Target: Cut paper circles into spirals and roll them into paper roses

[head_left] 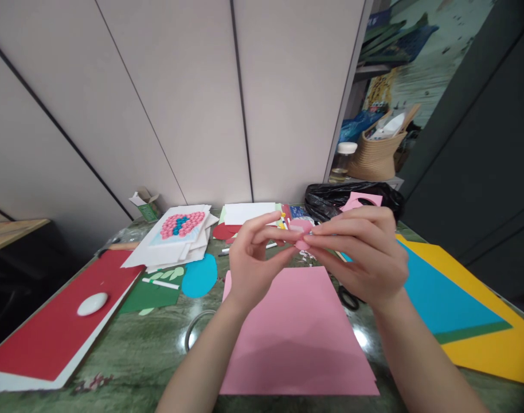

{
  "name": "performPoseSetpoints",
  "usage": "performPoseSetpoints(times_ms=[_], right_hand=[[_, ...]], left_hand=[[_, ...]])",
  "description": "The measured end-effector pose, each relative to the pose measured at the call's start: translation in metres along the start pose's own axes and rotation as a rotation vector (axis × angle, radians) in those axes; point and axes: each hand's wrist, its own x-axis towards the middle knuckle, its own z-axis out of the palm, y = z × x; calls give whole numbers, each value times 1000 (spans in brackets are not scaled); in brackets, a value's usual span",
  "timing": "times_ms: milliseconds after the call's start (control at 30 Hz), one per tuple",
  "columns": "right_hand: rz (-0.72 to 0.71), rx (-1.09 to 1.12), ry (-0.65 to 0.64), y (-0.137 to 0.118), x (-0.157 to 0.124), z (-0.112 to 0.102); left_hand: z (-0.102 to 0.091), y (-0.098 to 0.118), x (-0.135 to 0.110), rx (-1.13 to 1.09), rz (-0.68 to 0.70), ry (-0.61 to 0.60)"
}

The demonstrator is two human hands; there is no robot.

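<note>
Both my hands are raised above a pink paper sheet (296, 338) lying on the green marble table (137, 355). Between them is a small pink paper piece (302, 229), rolled or curled. My left hand (255, 261) pinches it from the left with thumb and forefinger. My right hand (365, 255) grips it from the right, fingers pressed together along it. Tiny pink scraps lie on the table just beyond the sheet.
A red sheet (51, 332) with a white oval object (92, 304) lies at left. Stacked white cards (176, 238) carry a pink-and-blue rolled-paper pattern. Green and blue cutouts (199, 275), blue and yellow sheets (468, 321), scissors (350, 298), a black bag (352, 198) and markers surround the work.
</note>
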Motion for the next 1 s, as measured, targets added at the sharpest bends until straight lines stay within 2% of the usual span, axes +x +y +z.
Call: performPoseSetpoints(times_ms=[200,500,667,1000], right_hand=[[-9,14,13,0,1,0],[-50,-97,21,0,-2,-2],[-71,-114,23,0,-3,-2],[82,105,10,-1,-1,3]], left_hand=[[1,2,-1,29,11,13],[9,1,-6,89,59,138],[9,1,-9,124,95,158],[8,0,-8,82,101,132]])
